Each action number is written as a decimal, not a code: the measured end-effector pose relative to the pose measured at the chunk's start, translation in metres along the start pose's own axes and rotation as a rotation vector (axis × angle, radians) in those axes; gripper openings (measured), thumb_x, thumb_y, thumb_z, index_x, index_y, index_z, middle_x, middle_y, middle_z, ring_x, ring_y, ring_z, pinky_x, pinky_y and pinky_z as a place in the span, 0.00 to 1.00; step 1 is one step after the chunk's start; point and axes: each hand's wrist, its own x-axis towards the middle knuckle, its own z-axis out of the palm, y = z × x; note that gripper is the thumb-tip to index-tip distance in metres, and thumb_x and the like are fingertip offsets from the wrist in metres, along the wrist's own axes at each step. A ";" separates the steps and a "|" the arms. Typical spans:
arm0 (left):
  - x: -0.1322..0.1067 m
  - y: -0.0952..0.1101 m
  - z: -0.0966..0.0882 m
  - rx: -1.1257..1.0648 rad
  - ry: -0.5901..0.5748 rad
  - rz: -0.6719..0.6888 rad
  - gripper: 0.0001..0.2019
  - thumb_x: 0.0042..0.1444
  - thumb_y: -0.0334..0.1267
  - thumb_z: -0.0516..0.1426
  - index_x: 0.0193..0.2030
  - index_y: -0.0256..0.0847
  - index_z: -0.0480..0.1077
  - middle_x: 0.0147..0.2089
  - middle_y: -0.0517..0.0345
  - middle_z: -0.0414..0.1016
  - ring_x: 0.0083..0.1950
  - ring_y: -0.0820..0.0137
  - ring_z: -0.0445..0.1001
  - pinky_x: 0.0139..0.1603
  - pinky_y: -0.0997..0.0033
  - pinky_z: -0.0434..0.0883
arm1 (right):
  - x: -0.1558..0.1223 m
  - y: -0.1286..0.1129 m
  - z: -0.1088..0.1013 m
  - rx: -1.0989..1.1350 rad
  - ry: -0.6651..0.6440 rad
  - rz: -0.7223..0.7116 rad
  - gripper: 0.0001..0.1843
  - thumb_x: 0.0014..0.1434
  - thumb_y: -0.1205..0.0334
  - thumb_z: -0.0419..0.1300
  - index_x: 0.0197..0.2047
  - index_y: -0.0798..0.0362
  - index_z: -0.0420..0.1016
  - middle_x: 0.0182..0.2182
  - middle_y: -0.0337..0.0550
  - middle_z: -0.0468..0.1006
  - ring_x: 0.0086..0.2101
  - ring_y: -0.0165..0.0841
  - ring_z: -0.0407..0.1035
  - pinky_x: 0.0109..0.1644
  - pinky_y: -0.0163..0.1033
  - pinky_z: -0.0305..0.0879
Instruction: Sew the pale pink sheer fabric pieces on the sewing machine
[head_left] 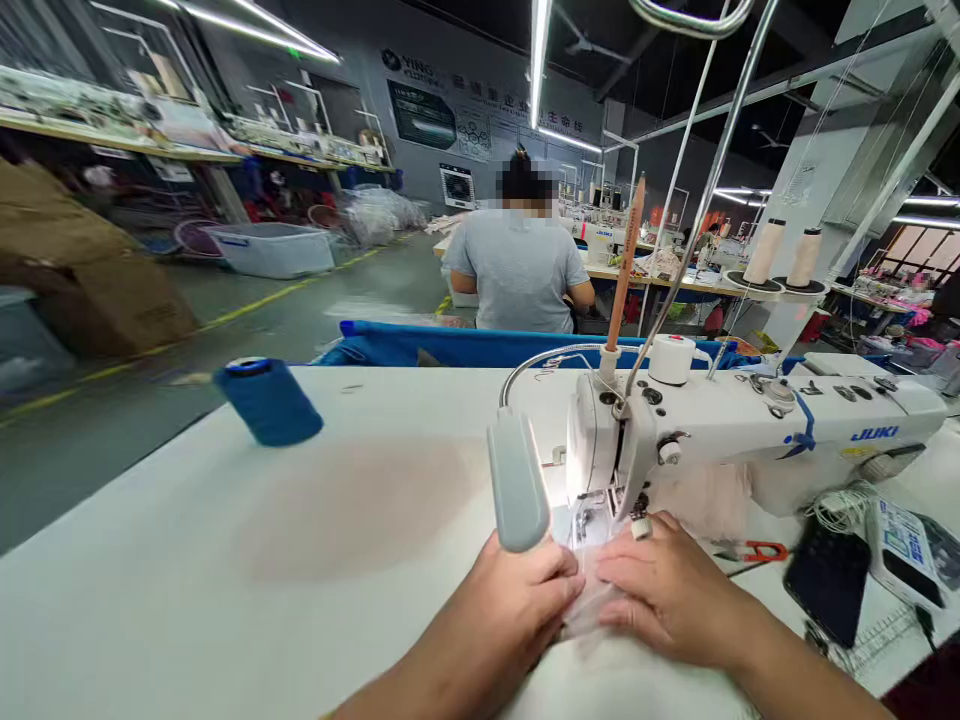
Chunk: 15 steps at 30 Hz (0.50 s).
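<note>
A white sewing machine [720,420] stands before me, its lit needle area just ahead of my fingers. Pale, sheer fabric [589,605] lies under the presser foot [592,515] and runs toward me between my hands. My left hand [521,590] is closed on the fabric's left side, fingers curled, with the fingertips partly hidden. On the right side of the fabric, my right hand [667,585] rests with fingers stretched out and thumb apart, close to the needle. A grey lamp head [517,480] hangs just above my left hand.
A blue thread cone [270,402] leans at the table's far left. Orange-handled thread snips [761,551], a black phone [829,580] and a white box [904,550] lie right of my right hand. A person in a grey shirt [521,265] sits ahead, beyond blue cloth [465,345].
</note>
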 end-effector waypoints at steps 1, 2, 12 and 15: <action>0.000 0.000 0.000 0.004 -0.003 -0.001 0.20 0.75 0.30 0.48 0.40 0.45 0.80 0.36 0.56 0.79 0.35 0.61 0.72 0.39 0.59 0.64 | 0.001 0.000 0.000 0.001 -0.003 0.010 0.14 0.76 0.50 0.68 0.42 0.50 0.76 0.47 0.37 0.87 0.45 0.41 0.72 0.51 0.47 0.62; -0.001 -0.001 0.001 0.009 -0.008 -0.003 0.20 0.75 0.29 0.48 0.41 0.45 0.80 0.37 0.55 0.80 0.35 0.60 0.73 0.40 0.59 0.64 | 0.001 0.000 0.000 0.001 -0.005 0.021 0.13 0.76 0.50 0.68 0.42 0.50 0.76 0.46 0.38 0.87 0.46 0.41 0.72 0.51 0.47 0.62; 0.001 -0.007 -0.004 0.054 -0.065 -0.067 0.19 0.77 0.31 0.48 0.43 0.45 0.80 0.42 0.55 0.84 0.40 0.58 0.76 0.44 0.56 0.66 | 0.004 0.005 0.007 0.007 0.049 0.071 0.14 0.76 0.48 0.67 0.45 0.50 0.79 0.45 0.45 0.86 0.49 0.46 0.73 0.56 0.50 0.68; 0.005 -0.004 -0.008 0.047 -0.054 -0.050 0.20 0.77 0.30 0.47 0.41 0.44 0.79 0.41 0.55 0.85 0.38 0.59 0.76 0.42 0.56 0.66 | 0.003 0.005 0.009 -0.003 0.074 0.057 0.13 0.76 0.48 0.65 0.49 0.49 0.79 0.46 0.46 0.86 0.48 0.46 0.73 0.55 0.51 0.69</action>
